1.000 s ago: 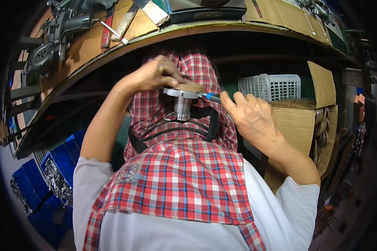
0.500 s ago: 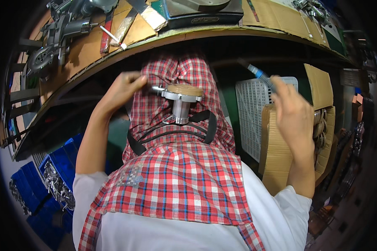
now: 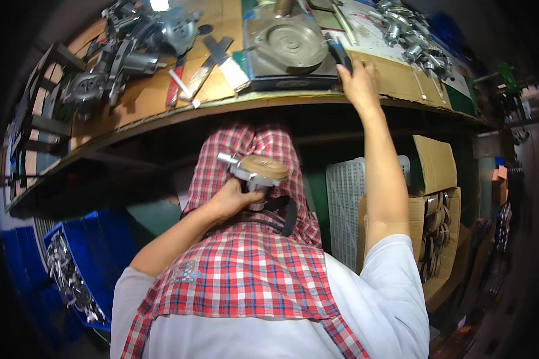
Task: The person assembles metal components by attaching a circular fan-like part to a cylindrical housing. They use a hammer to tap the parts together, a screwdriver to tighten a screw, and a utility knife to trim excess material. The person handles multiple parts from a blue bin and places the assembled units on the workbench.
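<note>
Left grip [image 3: 230, 199] grasping metal housing [image 3: 256, 178] under disc [image 3: 263, 167]; right grip [image 3: 360, 79] at tool [image 3: 339, 52], closure unclear.

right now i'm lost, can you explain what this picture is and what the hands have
No robot here: these are a person's two bare hands. A wide fisheye camera on their head looks down, so straight edges bend. The left hand has its grip closed on a grey metal part with a round brown top, held over the red-checked lap. The right hand is at a slim dark tool over the brown bench; gripped or not, I can't tell. The bench also carries a squarish grey metal block and grey metal castings.
</note>
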{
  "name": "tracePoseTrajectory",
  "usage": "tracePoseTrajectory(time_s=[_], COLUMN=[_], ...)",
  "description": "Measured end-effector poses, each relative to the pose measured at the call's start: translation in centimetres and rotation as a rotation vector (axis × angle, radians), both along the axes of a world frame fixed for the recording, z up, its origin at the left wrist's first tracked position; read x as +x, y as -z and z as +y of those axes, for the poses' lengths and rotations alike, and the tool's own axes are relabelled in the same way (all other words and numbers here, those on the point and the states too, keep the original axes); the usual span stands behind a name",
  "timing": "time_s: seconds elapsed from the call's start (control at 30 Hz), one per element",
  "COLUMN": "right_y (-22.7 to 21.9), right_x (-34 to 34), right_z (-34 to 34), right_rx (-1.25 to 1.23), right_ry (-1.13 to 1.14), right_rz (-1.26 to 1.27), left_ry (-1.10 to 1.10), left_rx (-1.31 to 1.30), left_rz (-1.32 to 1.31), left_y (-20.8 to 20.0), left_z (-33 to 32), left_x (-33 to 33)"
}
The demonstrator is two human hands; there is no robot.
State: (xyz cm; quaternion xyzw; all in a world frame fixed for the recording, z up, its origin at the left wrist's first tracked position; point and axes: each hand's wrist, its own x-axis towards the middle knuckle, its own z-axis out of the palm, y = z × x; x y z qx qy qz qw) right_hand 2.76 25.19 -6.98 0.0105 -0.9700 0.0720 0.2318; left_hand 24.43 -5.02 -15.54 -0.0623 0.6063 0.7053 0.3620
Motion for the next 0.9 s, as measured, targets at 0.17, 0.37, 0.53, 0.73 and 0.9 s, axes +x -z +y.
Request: tracePoseTrajectory(time_s=[0.17,0.37,0.53,0.73,0.9], right_y=[-2.3,0.6,3.7,6.5,6.9], right_x=[8.0,22.5,26.7,27.0,26.8], right_z=[0.3,-2.6,-7.0,-8.1,-8.3], right_rx=[-0.07,-0.805,-1.222,-1.574,-1.548], right_ry=[-0.15,-0.054,-0.209,-0.058,-0.026], right_rz=[0.214,-0.825,-1.15,-1.164,-1.178], left_ry=[-0.002,-0.154,-0.215,-0.252,-0.22], left_rx=[0.153,0.375,0.341,0.281,0.276], left_rz=[0.053,-0.074,-0.076,-0.138,-0.156], left_y=[-6.2,-4.0,-3.7,-3.0,-3.2], left_z=[1.2,4.4,5.3,4.9,4.7], left_x=[-1.1,-1.5,-0.5,0.5,0.5])
